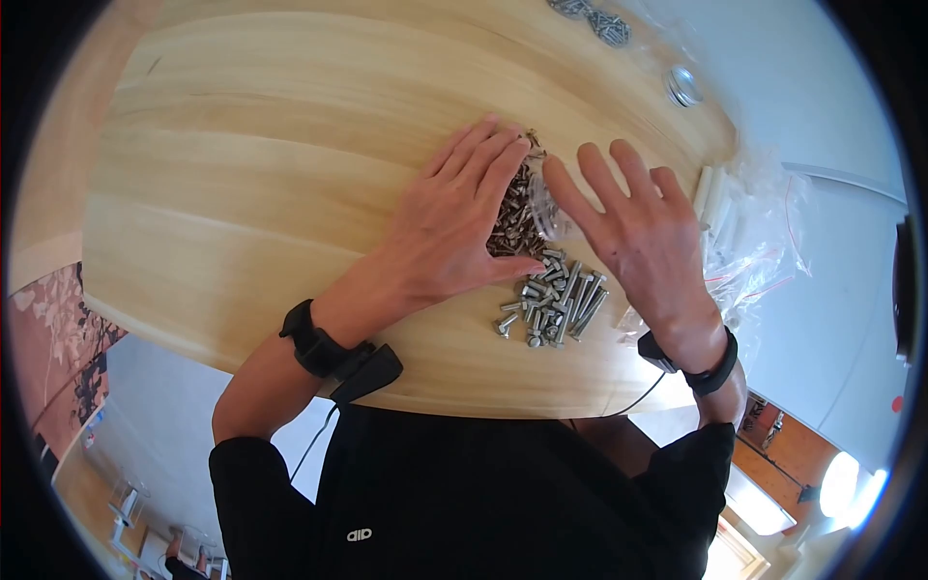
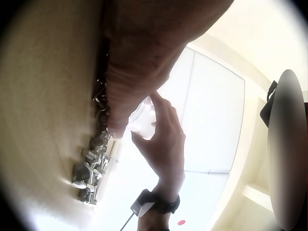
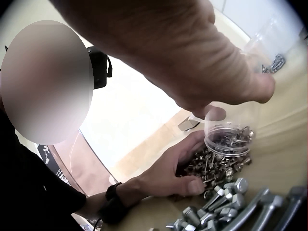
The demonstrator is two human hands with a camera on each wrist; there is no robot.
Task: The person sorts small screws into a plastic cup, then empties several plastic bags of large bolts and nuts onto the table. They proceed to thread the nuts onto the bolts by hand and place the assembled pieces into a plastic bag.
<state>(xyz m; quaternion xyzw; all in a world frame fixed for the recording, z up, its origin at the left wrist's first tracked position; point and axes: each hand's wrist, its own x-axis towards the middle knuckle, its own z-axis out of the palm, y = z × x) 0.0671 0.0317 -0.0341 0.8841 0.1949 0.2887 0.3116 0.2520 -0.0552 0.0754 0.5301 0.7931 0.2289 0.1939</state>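
Observation:
My left hand (image 1: pixel 440 227) lies at the left side of a pile of small brownish screws (image 1: pixel 512 227), fingers extended, thumb by the larger silver bolts (image 1: pixel 556 302). A clear plastic jar (image 1: pixel 547 208) is held by my right hand (image 1: pixel 648 237) from the right of the pile. In the right wrist view the jar (image 3: pixel 230 120) is tipped mouth-down over the screws (image 3: pixel 207 166), with several screws visible through its rim. The left wrist view has the right hand (image 2: pixel 163 144) curved round the jar (image 2: pixel 144 119); the left hand (image 2: pixel 130 86) hides much of the pile.
Clear plastic bags (image 1: pixel 764 271) and white tubes (image 1: pixel 713 203) lie along the table's right side. A round silvery object (image 1: pixel 682 87) is near the far right edge, with small metal pieces (image 1: pixel 609 29) beyond it. A cable (image 1: pixel 638 398) crosses the near edge.

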